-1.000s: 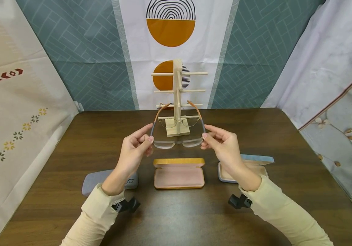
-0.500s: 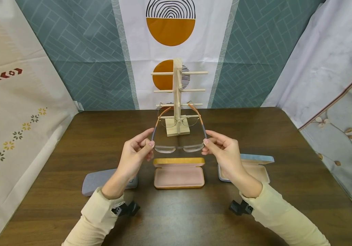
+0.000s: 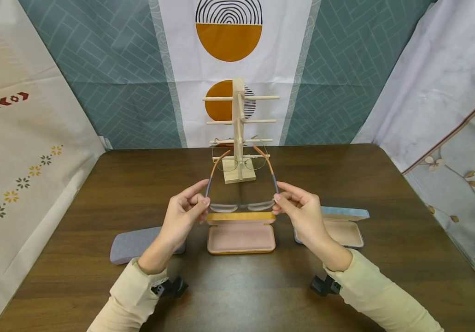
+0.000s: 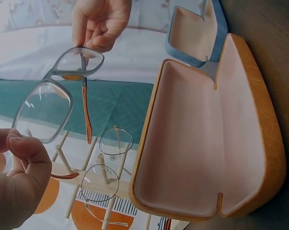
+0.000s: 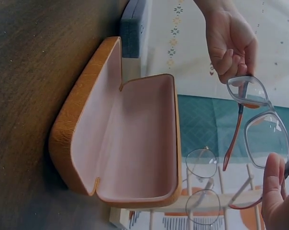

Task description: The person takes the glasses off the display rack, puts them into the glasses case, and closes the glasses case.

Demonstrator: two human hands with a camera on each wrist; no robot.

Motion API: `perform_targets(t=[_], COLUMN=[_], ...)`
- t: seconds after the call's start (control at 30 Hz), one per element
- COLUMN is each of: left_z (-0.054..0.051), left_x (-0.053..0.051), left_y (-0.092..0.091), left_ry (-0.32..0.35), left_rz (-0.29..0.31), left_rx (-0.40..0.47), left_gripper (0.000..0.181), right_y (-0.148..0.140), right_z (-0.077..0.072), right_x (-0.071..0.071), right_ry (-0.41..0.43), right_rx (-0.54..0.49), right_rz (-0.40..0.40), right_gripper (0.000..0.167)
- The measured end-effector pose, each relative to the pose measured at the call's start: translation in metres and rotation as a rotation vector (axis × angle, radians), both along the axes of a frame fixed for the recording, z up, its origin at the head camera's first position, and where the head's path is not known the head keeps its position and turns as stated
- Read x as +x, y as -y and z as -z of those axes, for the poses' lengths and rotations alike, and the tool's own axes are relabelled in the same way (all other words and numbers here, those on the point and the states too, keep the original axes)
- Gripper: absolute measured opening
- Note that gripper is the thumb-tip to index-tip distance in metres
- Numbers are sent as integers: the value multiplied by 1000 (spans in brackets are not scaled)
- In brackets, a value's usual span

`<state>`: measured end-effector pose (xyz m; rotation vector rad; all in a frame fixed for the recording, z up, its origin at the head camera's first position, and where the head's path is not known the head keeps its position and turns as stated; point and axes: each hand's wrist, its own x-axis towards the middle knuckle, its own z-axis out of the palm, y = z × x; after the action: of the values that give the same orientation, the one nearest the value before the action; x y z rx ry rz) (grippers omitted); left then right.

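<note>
Two pairs of glasses, three cases, one wooden stand and two hands are showing. The open yellow case [image 3: 241, 239] is lying on the table [image 3: 241, 295]. Just beyond its raised lid, in the air, the grey-framed glasses [image 4: 51, 75] are being held, their two orange-ended arms pointing away from it. Right of the yellow case an open blue case [image 3: 343, 233] is sitting; left of it, a closed grey case [image 3: 133, 243]; behind it, the stand [image 3: 238, 106] is carrying the wire-rimmed glasses [image 4: 99, 184] on its lower rods.

The left hand [image 3: 185, 210] and right hand [image 3: 299, 210] are facing each other, one at each far corner of the yellow case, thumb and fingers pinching opposite sides of the grey-framed glasses. Both forearms are reaching past its sides, sleeves cuffed.

The forearms are hiding the ends of the blue and grey cases nearest the yellow case. In each wrist view, the edge is cutting off the nearer hand. From the head view, the thin wire rims are hard to make out.
</note>
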<state>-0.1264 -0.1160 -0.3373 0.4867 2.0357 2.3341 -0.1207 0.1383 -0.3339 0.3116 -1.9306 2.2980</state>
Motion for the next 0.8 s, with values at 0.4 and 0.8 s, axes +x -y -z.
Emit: perform_targets(t=[0.4, 0.8], left_z=[5, 2], left_x=[0, -1], left_y=[0, -2], left_ry=[-4, 44], left_rz=[18, 33], left_rx=[-15, -24], left_gripper=[43, 42], right_y=[-2, -3], right_z=[5, 5], right_x=[1, 2], right_ry=[-21, -27], right_rx=[29, 26], right_rz=[0, -9], right_gripper=[36, 36])
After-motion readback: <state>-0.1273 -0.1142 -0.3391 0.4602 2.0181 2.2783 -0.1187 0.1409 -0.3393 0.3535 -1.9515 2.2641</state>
